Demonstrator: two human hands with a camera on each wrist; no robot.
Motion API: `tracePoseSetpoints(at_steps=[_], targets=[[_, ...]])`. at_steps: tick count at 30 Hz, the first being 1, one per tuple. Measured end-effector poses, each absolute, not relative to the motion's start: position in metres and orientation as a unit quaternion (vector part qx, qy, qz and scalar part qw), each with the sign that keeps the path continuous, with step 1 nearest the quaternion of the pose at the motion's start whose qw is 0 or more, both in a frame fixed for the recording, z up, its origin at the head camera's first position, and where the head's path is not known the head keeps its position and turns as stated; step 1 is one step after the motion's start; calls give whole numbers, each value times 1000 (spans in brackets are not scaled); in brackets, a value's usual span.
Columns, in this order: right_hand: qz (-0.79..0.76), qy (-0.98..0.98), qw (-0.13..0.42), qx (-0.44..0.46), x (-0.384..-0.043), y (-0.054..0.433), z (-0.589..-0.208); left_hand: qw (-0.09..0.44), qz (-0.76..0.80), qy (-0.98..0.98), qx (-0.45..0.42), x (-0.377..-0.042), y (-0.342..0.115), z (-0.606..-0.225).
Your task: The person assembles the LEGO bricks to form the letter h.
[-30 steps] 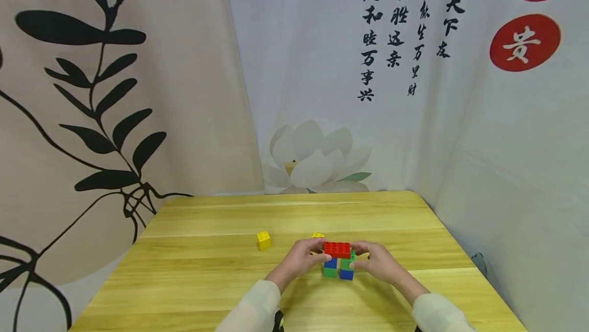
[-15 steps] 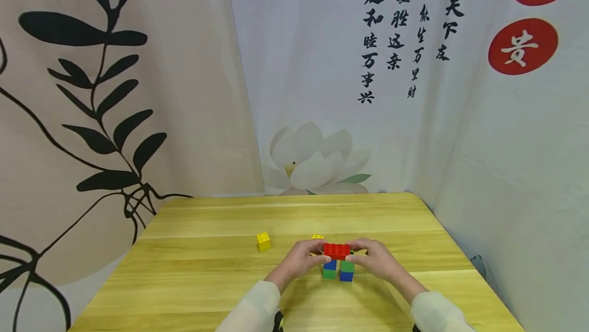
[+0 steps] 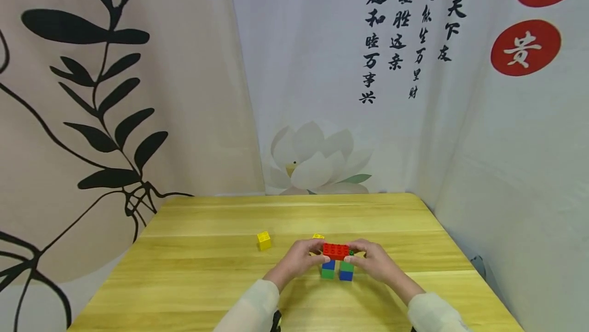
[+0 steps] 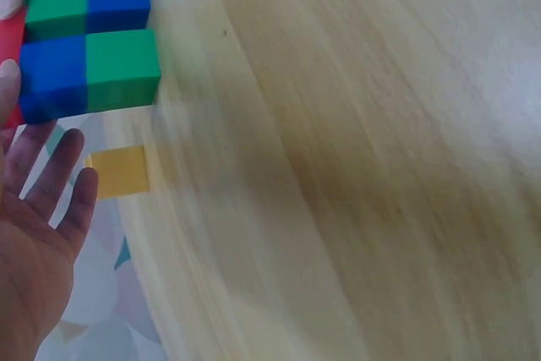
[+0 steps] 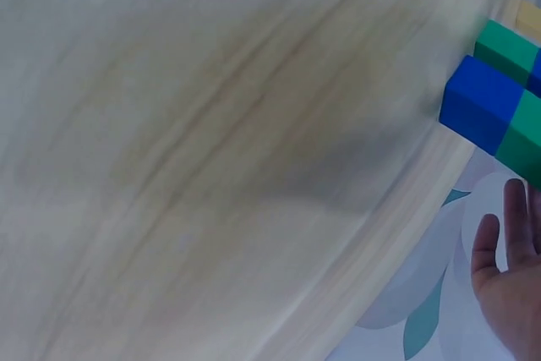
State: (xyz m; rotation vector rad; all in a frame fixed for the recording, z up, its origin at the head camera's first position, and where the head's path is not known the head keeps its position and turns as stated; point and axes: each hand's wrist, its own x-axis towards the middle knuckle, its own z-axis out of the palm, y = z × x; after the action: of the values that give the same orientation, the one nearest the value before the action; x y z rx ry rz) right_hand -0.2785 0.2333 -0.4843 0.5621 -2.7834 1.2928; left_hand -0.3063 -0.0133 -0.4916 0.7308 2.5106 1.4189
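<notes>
Red brick (image 3: 336, 251): bridging the left stack (image 3: 328, 269) and right stack (image 3: 346, 271).
Left hand (image 3: 301, 260): I see it pinching the brick's left end.
Right hand (image 3: 376, 261): pinching the right end, I judge for even pressure.
Yellow block (image 3: 264, 240): well apart.

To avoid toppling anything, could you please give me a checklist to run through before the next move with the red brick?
1. Left hand has a grip on the red brick: ok.
2. Right hand has a grip on its other end: ok.
3. Left stack, blue over green, upright: ok.
4. Right stack, green over blue, upright: ok.
5. Red brick fully pressed onto both stacks: cannot tell.
6. Leftmost yellow brick apart from both stacks: ok.
</notes>
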Motion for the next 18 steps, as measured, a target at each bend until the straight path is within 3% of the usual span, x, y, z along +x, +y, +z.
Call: tracePoseSetpoints(at_steps=[10,18], targets=[[465,-873,-35,145,-278,232,-486,80,494,834,231,-303,-12,-496],[479,-865,-37,145,-277,223,-482,83,488,839,224,-301,-20,-490]])
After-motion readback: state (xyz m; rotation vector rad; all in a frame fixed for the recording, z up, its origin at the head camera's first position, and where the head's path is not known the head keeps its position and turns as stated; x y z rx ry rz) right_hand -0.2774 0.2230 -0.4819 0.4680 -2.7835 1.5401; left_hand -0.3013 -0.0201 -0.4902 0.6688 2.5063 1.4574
